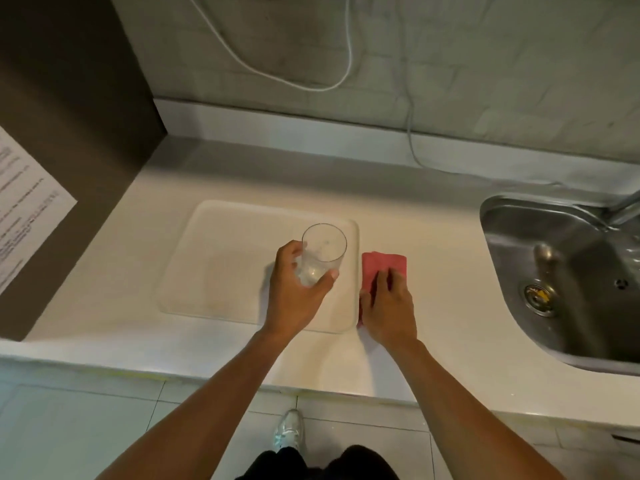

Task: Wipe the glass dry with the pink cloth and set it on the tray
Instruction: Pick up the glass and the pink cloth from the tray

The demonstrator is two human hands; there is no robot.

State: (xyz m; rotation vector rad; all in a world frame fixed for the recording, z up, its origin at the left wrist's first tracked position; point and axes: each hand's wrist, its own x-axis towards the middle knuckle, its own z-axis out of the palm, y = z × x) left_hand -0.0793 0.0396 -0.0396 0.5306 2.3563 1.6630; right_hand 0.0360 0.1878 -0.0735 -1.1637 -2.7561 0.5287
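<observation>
A clear drinking glass (322, 252) stands upright over the right part of the cream tray (221, 265), and my left hand (294, 292) is wrapped around its lower half. I cannot tell whether the glass rests on the tray or hangs just above it. The folded pink cloth (382, 263) lies on the white counter just right of the tray's edge. My right hand (389, 306) lies on the cloth's near half with its fingers curled onto the fabric, hiding that part.
A steel sink (568, 271) with a tap is set into the counter (450, 289) at the right. A dark cabinet side with a printed sheet (24, 209) stands at the left. A white cable (346, 64) hangs on the tiled wall behind. The counter's front edge runs below my forearms.
</observation>
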